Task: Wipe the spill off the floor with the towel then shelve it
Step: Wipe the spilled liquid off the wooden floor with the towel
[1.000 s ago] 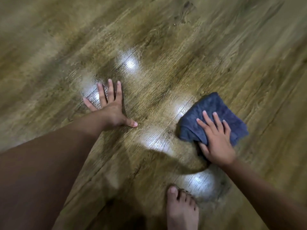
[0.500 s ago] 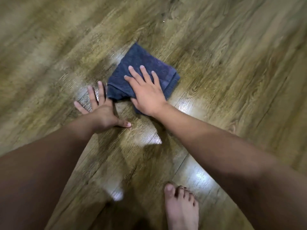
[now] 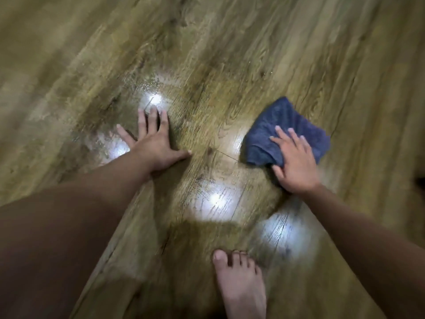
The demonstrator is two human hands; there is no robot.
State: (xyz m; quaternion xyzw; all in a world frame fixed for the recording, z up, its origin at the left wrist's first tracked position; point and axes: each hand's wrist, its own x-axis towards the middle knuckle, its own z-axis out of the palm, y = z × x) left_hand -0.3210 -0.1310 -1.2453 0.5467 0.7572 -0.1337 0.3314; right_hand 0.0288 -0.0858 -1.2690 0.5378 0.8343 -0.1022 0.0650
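Blue towel (image 3: 287, 132) under flat right hand (image 3: 295, 164); left hand (image 3: 154, 143) well apart.

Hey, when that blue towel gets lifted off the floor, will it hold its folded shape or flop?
Probably flop: the blue towel lies bunched and creased under the right hand, so it looks soft. It may feel slightly heavy if damp, given the wet sheen on the wooden floor. It should slide easily.

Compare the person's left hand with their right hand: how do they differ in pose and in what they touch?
The left hand lies flat on the bare wooden floor, fingers spread; the right hand presses on the blue towel. The left sits beside bright wet-looking patches; the right sits farther right. Both are palm-down.
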